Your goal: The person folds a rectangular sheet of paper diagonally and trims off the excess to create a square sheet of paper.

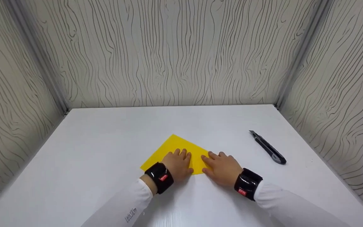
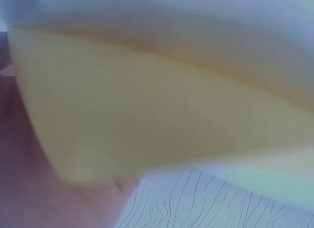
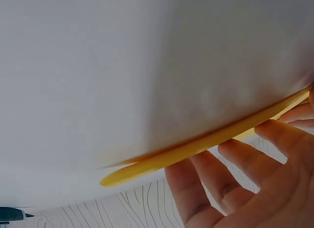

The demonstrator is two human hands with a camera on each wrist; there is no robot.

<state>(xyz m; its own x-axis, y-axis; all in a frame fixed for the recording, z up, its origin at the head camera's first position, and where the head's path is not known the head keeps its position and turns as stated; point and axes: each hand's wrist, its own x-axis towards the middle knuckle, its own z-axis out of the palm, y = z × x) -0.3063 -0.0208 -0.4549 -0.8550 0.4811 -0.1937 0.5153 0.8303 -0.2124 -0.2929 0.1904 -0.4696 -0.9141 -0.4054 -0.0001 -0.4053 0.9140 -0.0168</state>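
Observation:
A piece of yellow paper (image 1: 171,142) lies on the white table, its top corner pointing away from the person. The left hand (image 1: 178,165) rests on the middle of it, fingers spread and pointing forward. At the paper's right end the right hand (image 1: 224,170) presses down with its fingertips, the thumb near the front edge. In the right wrist view the paper (image 3: 196,148) shows as a narrow curved band under the extended fingers (image 3: 245,156). The left wrist view is blurred; the paper (image 2: 122,105) fills much of it, beside part of the left hand (image 2: 29,184).
A black and grey utility knife (image 1: 268,147) lies to the right of the paper, its tip pointing away from the person. Walls with a wood-grain pattern (image 1: 175,53) enclose the white table (image 1: 106,132) at the back and both sides.

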